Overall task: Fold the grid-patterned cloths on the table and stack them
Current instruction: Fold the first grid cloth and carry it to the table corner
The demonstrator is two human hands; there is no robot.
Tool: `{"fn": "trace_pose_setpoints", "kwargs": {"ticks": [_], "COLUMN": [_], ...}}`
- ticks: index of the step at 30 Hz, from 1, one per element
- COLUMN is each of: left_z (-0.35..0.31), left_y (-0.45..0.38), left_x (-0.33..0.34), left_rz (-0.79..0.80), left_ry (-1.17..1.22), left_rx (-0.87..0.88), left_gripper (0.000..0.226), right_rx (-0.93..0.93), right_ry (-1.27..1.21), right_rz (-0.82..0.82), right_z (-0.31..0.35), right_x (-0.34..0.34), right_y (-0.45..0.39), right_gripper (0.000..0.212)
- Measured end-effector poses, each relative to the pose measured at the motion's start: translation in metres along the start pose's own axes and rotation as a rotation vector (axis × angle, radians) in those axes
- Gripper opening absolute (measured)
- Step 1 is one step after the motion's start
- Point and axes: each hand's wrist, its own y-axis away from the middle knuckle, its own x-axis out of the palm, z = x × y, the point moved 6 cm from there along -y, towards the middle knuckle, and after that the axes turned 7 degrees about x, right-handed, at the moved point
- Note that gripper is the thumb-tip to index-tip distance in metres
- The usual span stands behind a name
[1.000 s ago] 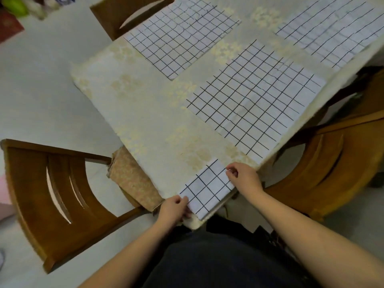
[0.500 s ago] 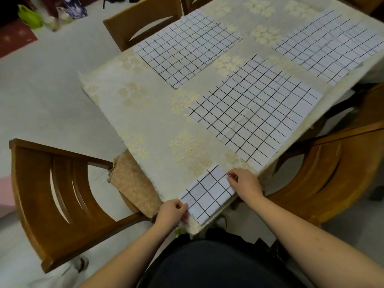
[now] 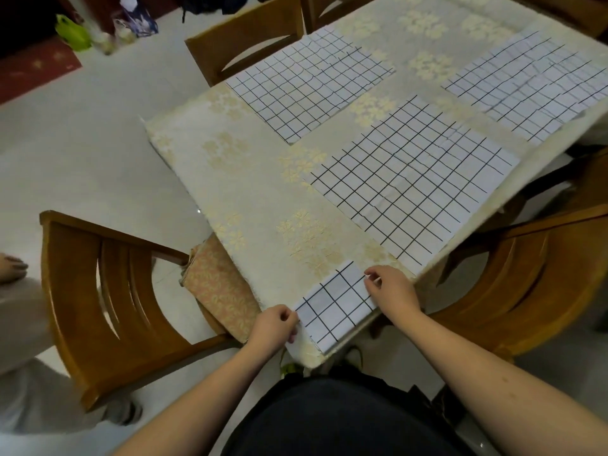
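White cloth with a black grid, the folded cloth [image 3: 334, 307], lies at the nearest corner of the table [image 3: 250, 192], its outer edge close to the table's rim. The left hand [image 3: 274, 327] pinches the folded cloth's near-left corner, fingers curled shut on it. The right hand [image 3: 393, 289] pinches the far-right corner, thumb and forefinger closed on the edge. Both hands are well apart, one at each end of the small rectangle.

Beyond it, a larger grid cloth [image 3: 414, 182] lies spread flat near the table's right edge. Farther off, a second flat cloth [image 3: 309, 83] lies toward the left side, and a third flat cloth [image 3: 529, 83] lies toward the far right, reaching the table's edge. All three are apart from one another on a pale floral tablecloth.

Wooden chairs stand around the table: a left chair [image 3: 98, 291] with a patterned cushion [image 3: 218, 287], a right chair [image 3: 533, 274], and a far chair [image 3: 243, 41].
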Motion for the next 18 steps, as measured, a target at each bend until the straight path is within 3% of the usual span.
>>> {"fn": "trace_pose_setpoints", "kwargs": {"ticks": [18], "left_z": [0.003], "left_y": [0.014], "left_x": [-0.010], "left_rz": [-0.146], "left_ry": [0.122], "left_rx": [-0.007], "left_gripper": [0.011], "right_rx": [-0.110], "right_ry": [-0.028], "right_rz": [0.019], "right_z": [0.025], "right_x": [0.000], "right_y": [-0.004], "right_gripper": [0.027]}}
